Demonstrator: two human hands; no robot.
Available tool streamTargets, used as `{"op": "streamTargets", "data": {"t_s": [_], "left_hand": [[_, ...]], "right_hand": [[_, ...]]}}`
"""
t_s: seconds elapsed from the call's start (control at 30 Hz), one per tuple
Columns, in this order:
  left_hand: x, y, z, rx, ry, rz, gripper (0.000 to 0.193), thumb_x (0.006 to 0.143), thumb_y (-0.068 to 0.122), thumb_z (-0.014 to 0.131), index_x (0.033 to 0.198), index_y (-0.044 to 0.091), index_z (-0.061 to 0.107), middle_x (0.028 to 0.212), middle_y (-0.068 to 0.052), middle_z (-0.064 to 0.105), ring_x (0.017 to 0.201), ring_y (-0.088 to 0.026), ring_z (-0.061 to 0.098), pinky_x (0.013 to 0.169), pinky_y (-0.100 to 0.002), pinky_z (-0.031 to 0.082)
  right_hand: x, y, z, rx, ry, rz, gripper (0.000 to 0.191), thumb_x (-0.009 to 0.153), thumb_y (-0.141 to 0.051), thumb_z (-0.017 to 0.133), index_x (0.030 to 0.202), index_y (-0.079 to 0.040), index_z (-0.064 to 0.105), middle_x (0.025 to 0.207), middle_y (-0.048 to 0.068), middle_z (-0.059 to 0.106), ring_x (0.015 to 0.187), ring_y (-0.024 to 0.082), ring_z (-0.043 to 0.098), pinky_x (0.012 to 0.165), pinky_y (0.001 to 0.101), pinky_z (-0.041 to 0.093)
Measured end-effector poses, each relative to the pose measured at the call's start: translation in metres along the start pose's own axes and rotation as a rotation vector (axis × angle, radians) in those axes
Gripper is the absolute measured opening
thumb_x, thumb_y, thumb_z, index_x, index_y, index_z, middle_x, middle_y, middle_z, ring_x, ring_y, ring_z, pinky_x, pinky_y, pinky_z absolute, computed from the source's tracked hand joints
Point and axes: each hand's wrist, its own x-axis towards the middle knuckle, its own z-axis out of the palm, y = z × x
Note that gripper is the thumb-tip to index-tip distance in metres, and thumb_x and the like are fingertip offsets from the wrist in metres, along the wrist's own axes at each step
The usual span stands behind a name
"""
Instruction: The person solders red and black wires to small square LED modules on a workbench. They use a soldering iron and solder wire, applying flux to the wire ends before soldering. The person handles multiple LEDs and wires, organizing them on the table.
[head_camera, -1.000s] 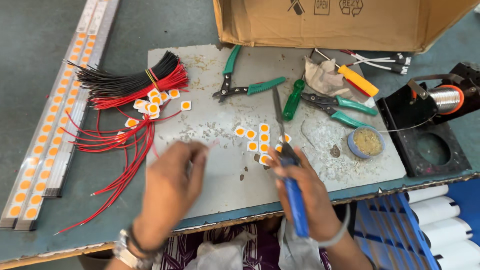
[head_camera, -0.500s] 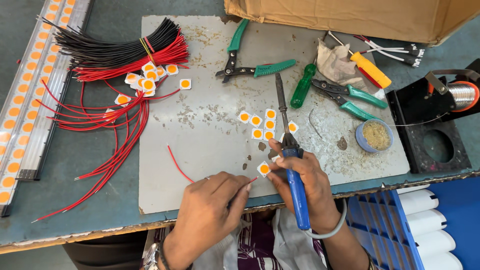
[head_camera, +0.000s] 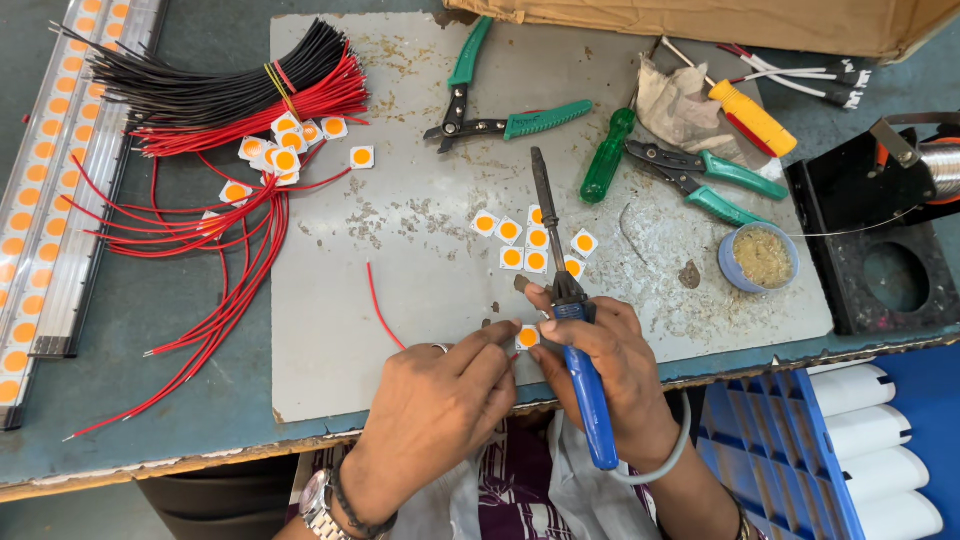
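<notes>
A scuffed grey work mat (head_camera: 420, 270) lies on a blue-green bench top, with the edge of a cardboard box (head_camera: 720, 22) along the far side. Near the mat's front edge the left hand (head_camera: 440, 400) has its fingertips (head_camera: 503, 335) drawn together beside a small square LED chip (head_camera: 528, 337), white with an orange centre; whether they actually pinch its left edge or only touch it cannot be told. The right hand (head_camera: 605, 365) is closed around the blue handle of a soldering iron (head_camera: 565, 300), whose dark shaft points away from the person toward the middle of the mat. The chip sits between the two hands, just left of the iron's handle and touching the right thumb. A loose red wire (head_camera: 380, 305) lies on the mat just beyond the left hand. Farther up, a small cluster of identical chips (head_camera: 530, 240) lies beside the iron's tip. On the left are a bundle of black and red wires (head_camera: 230, 90), more chips (head_camera: 285, 150) and long LED strips (head_camera: 50, 180). On the right lie green-handled pliers (head_camera: 500, 115), a green screwdriver (head_camera: 607, 155), a yellow-handled screwdriver (head_camera: 750, 115) and a small round tin of flux (head_camera: 760, 257).
</notes>
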Motion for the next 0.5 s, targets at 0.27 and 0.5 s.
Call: {"op": "streamTargets", "data": {"t_s": [0.27, 0.5], "left_hand": [[0.001, -0.001, -0.004, 0.027, -0.042, 0.010, 0.019, 0.083, 0.013, 0.073, 0.093, 0.002, 0.062, 0.113, -0.007, 0.075, 0.054, -0.026, 0.063, 0.051, -0.037, 0.051], [0.003, -0.002, -0.005, 0.030, -0.076, 0.019, 0.020, 0.083, 0.011, 0.072, 0.098, 0.001, 0.064, 0.109, -0.007, 0.074, 0.055, -0.024, 0.065, 0.050, -0.036, 0.051]], "right_hand": [[-0.032, 0.010, -0.004, 0.286, 0.109, 0.124, 0.035, 0.102, -0.003, 0.066, 0.134, -0.010, 0.054, 0.131, 0.019, 0.072, 0.114, 0.027, 0.077, 0.102, 0.0374, 0.059], [-0.065, 0.023, -0.058, 0.587, 0.617, 0.326, 0.034, 0.099, -0.016, 0.067, 0.120, 0.009, 0.061, 0.106, 0.020, 0.070, 0.072, 0.022, 0.073, 0.060, 0.0296, 0.061]]}}
